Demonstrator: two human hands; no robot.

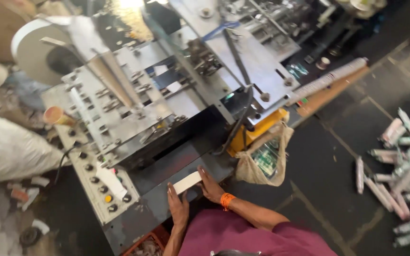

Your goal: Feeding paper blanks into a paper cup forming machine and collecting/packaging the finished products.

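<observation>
Maroon sleeves (243, 234) sit closest, right under the camera, belonging to the person bent over the big grey steel machine (167, 104), its plates, rollers and bolts filling the middle of the room. Up at its far left hangs a wide white paper roll (34, 47); a bulging white sack (10, 151) slumps on the floor beside it. Off to the right, a heap of pale stacked paper cups (404, 175) lies scattered on the dark floor, and a tan cloth bag (266, 159) hangs off the machine's yellow corner. Down the left side runs a beige control panel (98, 182) with dark knobs. Now the hands: left hand (179, 208) lies flat, fingers extended, on the machine's dark ledge, touching the near end of a small white paper strip (187, 182); right hand (210, 186), orange band at the wrist, presses open-fingered against the strip's other edge.
</observation>
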